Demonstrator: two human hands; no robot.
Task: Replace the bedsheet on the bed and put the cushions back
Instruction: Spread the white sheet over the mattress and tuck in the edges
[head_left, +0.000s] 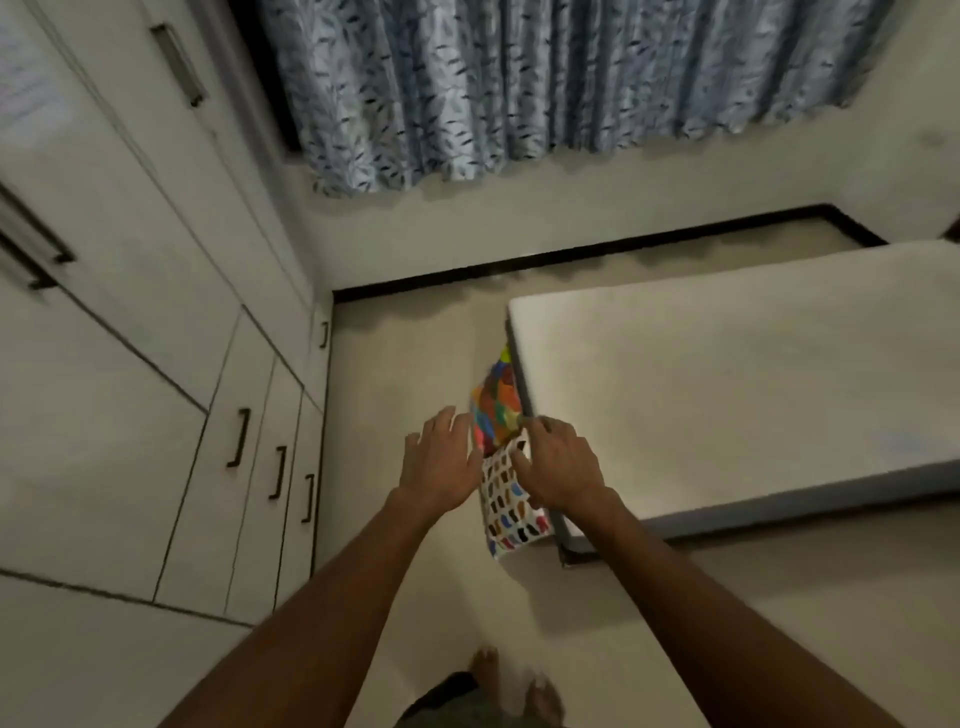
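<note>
A bare white mattress (727, 395) lies on a low bed at the right, with no sheet on it. Against its left end lean two cushions: a multicoloured one (496, 410) farther off and a white one with coloured dabs (511, 512) nearer. My left hand (441, 467) is stretched out with fingers spread, just left of the cushions; touch cannot be told. My right hand (558, 465) hovers over the mattress corner and the white cushion's top edge, fingers loosely bent, gripping nothing that I can see.
White wardrobe doors and drawers (156, 364) with dark handles line the left side. A blue patterned curtain (519, 88) hangs at the back wall. Pale floor (405, 364) runs between wardrobe and bed. My bare feet (519, 686) show at the bottom.
</note>
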